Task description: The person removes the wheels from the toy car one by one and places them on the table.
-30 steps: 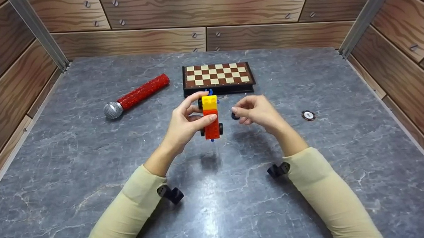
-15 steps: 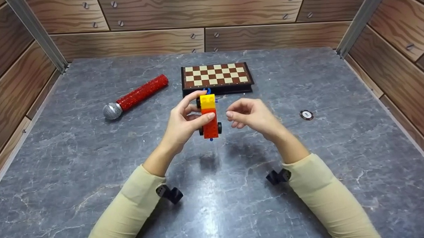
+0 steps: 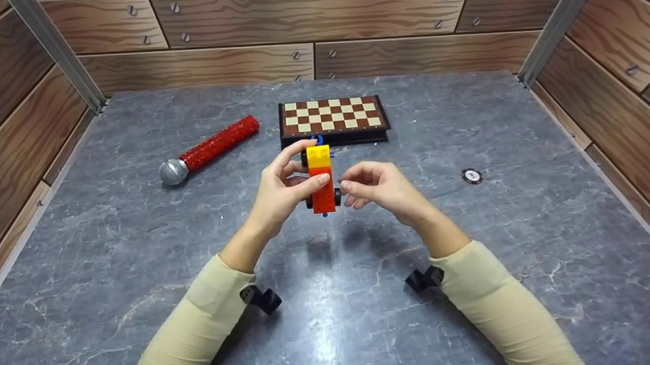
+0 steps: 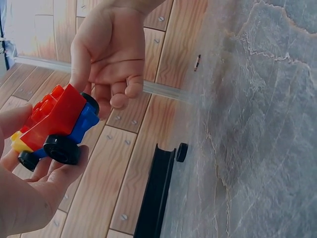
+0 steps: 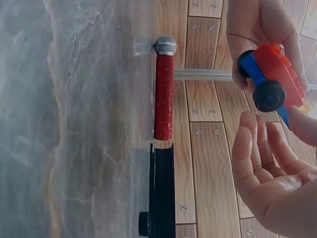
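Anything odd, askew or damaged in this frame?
Nothing stands out. The left hand holds the toy brick car in the air; the right hand is beside it. Microphone, chessboard and chip lie flat on the table.

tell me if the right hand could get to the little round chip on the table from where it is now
Probably yes. The right hand is beside the toy car with its fingers loosely curled, apparently holding nothing. The chip lies alone to its right on the bare grey table, with nothing between them.

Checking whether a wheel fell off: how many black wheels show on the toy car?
3 at most in one view. Head view: one upper left, two flanking the lower end of the toy car; a fourth may be hidden.
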Demonstrator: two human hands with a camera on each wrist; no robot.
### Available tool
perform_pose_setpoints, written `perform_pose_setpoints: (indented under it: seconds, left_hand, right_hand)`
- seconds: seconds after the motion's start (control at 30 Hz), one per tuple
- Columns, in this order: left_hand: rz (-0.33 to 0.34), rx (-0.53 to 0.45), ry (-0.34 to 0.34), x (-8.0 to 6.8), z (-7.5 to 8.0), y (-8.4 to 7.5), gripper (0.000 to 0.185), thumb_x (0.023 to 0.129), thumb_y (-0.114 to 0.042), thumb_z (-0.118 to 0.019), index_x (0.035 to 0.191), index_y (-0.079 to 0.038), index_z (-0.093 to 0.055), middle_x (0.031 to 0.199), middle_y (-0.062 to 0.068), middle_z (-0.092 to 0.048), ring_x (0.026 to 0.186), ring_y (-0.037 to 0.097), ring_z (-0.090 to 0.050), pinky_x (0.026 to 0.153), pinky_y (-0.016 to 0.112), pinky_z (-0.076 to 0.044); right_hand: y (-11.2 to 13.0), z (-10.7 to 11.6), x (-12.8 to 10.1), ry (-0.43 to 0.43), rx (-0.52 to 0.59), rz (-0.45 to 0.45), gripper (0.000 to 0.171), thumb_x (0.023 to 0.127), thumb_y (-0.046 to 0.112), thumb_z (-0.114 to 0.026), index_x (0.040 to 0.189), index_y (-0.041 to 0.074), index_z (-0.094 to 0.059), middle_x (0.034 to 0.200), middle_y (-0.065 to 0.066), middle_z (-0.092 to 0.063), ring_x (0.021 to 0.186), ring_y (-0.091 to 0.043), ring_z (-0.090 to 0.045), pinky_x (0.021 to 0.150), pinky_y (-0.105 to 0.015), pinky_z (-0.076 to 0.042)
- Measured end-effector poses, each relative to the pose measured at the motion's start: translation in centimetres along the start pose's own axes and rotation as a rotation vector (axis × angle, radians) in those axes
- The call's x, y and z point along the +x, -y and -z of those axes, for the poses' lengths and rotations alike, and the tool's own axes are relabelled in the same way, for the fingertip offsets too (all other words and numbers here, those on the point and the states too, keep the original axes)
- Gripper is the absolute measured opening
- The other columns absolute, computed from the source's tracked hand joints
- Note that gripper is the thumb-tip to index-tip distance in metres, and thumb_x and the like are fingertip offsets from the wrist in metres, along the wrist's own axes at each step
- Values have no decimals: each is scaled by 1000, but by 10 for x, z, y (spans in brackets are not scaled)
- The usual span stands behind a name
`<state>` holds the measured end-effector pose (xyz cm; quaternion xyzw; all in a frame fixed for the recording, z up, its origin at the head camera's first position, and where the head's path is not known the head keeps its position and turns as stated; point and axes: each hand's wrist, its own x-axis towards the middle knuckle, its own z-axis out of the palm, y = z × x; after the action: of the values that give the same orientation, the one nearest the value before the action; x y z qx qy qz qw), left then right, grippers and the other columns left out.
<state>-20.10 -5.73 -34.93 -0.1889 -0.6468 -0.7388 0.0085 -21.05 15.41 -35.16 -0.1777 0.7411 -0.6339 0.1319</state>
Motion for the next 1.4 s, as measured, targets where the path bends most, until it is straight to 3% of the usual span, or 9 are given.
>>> perform_pose_setpoints:
  seconds: [0.43, 0.67, 1.4]
  left_hand:
    - [-14, -31, -8, 0, 2, -3, 53, 80, -13, -74, 128, -18, -53, 95, 21, -59, 76, 37, -64, 70, 41, -54]
    - [-13, -48, -7, 0, 1, -3, 53, 80, -11, -73, 129, -17, -53, 94, 21, -60, 75, 35, -64, 71, 41, -54]
    - [12, -94, 41, -1, 2, -5, 58, 80, -9, -73, 132, -17, -49, 100, 22, -59, 81, 37, -65, 73, 44, -54]
  right_hand:
    - [-1, -4, -1, 78, 72, 2, 31, 87, 14, -66, 110, -5, -59, 99, -19, -63, 79, -27, -65, 72, -40, -54]
    - [0, -5, -2, 112, 98, 8, 32, 87, 13, -66, 114, -4, -59, 100, -17, -65, 79, -27, -64, 71, -37, -54]
    - [1, -9, -3, 144, 111, -13, 35, 89, 18, -65, 115, -4, -60, 97, -19, -66, 77, -26, -65, 71, -36, -54]
